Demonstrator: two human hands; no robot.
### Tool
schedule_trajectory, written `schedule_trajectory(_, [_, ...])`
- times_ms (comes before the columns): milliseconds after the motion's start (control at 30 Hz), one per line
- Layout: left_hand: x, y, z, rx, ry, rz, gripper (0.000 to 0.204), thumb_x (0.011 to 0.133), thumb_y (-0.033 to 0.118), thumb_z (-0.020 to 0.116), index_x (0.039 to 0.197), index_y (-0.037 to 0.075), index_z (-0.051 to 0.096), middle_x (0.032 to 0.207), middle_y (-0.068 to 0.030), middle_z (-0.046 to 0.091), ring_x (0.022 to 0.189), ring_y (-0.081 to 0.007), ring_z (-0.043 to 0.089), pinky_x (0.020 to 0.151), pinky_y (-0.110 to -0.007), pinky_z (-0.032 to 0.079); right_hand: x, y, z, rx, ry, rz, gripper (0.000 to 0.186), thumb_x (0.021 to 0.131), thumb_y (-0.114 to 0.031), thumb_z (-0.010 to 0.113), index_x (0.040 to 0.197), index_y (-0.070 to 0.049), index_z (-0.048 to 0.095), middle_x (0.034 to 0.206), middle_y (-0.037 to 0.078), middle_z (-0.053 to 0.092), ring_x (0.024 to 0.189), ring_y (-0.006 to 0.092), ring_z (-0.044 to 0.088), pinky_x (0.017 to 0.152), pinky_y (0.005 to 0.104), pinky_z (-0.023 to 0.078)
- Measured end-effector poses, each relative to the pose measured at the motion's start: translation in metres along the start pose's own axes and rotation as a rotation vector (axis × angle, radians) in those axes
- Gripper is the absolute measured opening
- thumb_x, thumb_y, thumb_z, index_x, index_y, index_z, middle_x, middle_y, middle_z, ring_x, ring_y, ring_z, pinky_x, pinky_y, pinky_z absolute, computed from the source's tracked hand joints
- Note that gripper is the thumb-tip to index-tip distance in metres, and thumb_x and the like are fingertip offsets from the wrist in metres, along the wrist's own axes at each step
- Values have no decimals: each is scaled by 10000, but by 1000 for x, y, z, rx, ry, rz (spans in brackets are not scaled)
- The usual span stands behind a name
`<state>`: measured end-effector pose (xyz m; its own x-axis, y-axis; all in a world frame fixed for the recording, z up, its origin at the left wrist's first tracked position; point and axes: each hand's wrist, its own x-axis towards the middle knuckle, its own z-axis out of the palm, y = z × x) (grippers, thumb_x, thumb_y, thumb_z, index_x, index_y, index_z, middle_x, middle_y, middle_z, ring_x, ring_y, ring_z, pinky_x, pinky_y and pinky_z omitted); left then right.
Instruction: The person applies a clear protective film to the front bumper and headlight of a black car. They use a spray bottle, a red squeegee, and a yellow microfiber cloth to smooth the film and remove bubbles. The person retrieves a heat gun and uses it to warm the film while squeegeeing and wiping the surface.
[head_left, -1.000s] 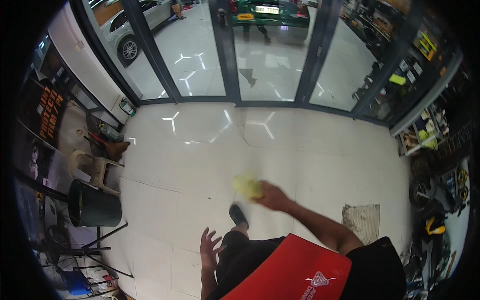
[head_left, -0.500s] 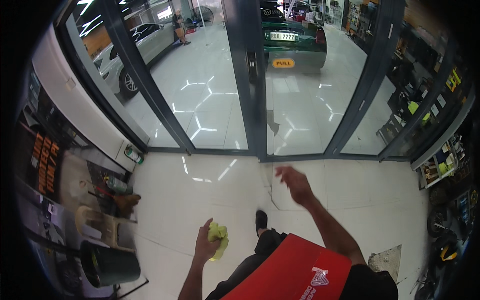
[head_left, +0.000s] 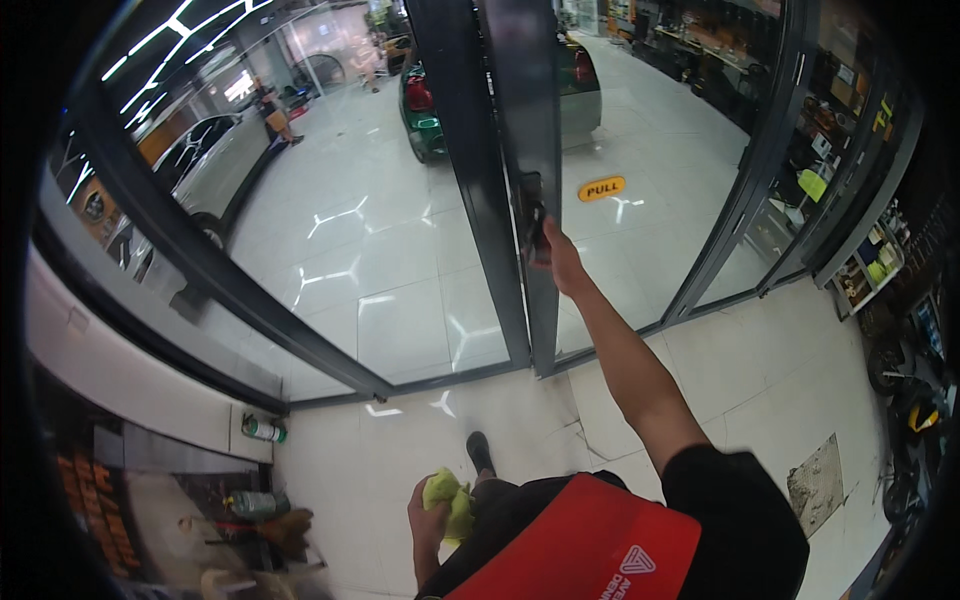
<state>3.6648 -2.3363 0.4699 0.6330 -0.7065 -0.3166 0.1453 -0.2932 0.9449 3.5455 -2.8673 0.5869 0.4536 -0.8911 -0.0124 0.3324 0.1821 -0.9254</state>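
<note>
My right hand (head_left: 562, 262) is closed around the dark door handle (head_left: 533, 215), with that arm stretched forward. The handle sits on the dark frame of a glass door (head_left: 543, 320), whose edge stands slightly apart from the neighbouring frame (head_left: 470, 190). An orange oval sticker (head_left: 601, 188) is on the glass right of the handle. Low by my body, my left hand (head_left: 427, 522) grips a crumpled yellow-green cloth (head_left: 449, 500). Part of the fingers on the handle is hidden.
Behind the glass stand a green car (head_left: 425, 110) and a pale car (head_left: 205, 165) on a shiny tiled floor. A fire extinguisher (head_left: 264, 429) lies or stands by the left wall. A shelf unit (head_left: 868, 265) and a motorbike (head_left: 905, 400) are at the right. A rough floor patch (head_left: 817, 485) lies nearby.
My right hand has reached forward and taken hold of the door handle. I have moved closer to the door, and its edge has come slightly out. The cloth stays in my left hand.
</note>
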Motion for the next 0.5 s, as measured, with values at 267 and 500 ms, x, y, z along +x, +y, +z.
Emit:
schedule_trajectory(267, [264, 180, 23, 716, -828, 292, 537, 811, 208, 720, 1324, 70, 647, 1308, -164, 564, 1213, -333, 600, 1060, -416, 488, -51, -14, -17, 63, 249, -188, 588, 1074, -621, 361, 928, -85, 555, 652, 19, 494, 576, 156, 491, 567, 319, 405])
schedule_trajectory(500, [356, 213, 197, 687, -1250, 262, 704, 971, 622, 560, 1477, 133, 548, 1418, -226, 557, 1328, -388, 539, 1121, -438, 418, -181, -13, -53, -23, 514, -148, 749, 995, -778, 308, 761, -86, 478, 523, 18, 347, 433, 153, 314, 448, 320, 272])
